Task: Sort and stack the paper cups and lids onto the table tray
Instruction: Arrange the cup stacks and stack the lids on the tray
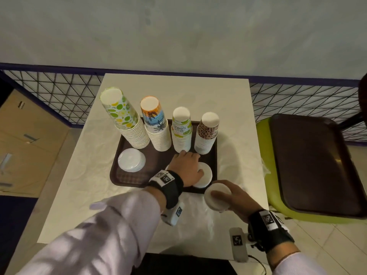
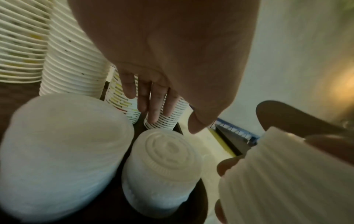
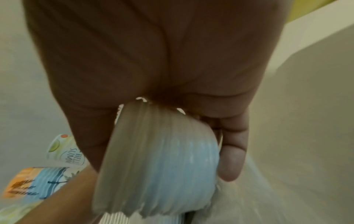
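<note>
The head camera looks steeply down from above the desk (image 1: 178, 92), with the tray (image 1: 117, 173) at frame centre. The left wrist camera sits close under the palm, facing the cup stacks (image 2: 74, 60). The right wrist camera, closer still, shares the "Summer" cup stack (image 3: 65, 153) at its lower left.

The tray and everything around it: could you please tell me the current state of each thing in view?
Tray: flat on the table, loaded.
Four cup stacks: upside down, upright along the tray's far side.
Left lid stack: resting on the tray.
Middle lid stack: on the tray, under the left hand.
Right hand: gripping a lid stack, tilted, off the tray.
Second tray: lying on the green seat.
</note>
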A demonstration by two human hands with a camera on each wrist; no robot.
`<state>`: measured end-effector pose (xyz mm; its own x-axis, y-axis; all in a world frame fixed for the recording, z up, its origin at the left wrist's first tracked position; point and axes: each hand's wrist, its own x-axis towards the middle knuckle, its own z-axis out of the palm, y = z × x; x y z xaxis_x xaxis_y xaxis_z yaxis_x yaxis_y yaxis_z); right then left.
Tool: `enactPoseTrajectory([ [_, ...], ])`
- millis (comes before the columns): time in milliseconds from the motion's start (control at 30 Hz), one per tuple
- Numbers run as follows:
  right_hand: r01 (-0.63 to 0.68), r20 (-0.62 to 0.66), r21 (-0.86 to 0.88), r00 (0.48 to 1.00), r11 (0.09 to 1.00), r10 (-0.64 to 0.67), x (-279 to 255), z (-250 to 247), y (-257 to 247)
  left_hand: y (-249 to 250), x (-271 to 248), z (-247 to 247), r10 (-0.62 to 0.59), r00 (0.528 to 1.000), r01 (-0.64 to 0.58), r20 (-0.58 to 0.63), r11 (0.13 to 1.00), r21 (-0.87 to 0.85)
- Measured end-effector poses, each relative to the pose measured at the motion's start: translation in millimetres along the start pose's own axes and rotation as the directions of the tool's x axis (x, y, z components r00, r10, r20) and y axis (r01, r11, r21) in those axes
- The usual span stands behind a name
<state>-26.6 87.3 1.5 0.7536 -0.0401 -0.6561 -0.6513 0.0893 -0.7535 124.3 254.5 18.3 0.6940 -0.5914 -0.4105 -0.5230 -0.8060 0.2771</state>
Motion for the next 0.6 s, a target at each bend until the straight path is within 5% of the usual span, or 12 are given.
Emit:
enactPoseTrajectory([
  [167, -0.034, 0.034, 0.114, 0.999, 0.993, 0.031, 6.0, 2.1, 10.2, 1.5, 25.1, 9.3, -0.009, 0.983, -0.020, 0.186, 0.987, 0.157],
  [600, -0.003, 0.036, 0.260, 0.999, 0.966, -0.007, 20.1, 10.3, 16.5, 1.5, 48.6, 13.7, -0.095, 0.961, 0.059, 0.260, 0.988, 0.143],
])
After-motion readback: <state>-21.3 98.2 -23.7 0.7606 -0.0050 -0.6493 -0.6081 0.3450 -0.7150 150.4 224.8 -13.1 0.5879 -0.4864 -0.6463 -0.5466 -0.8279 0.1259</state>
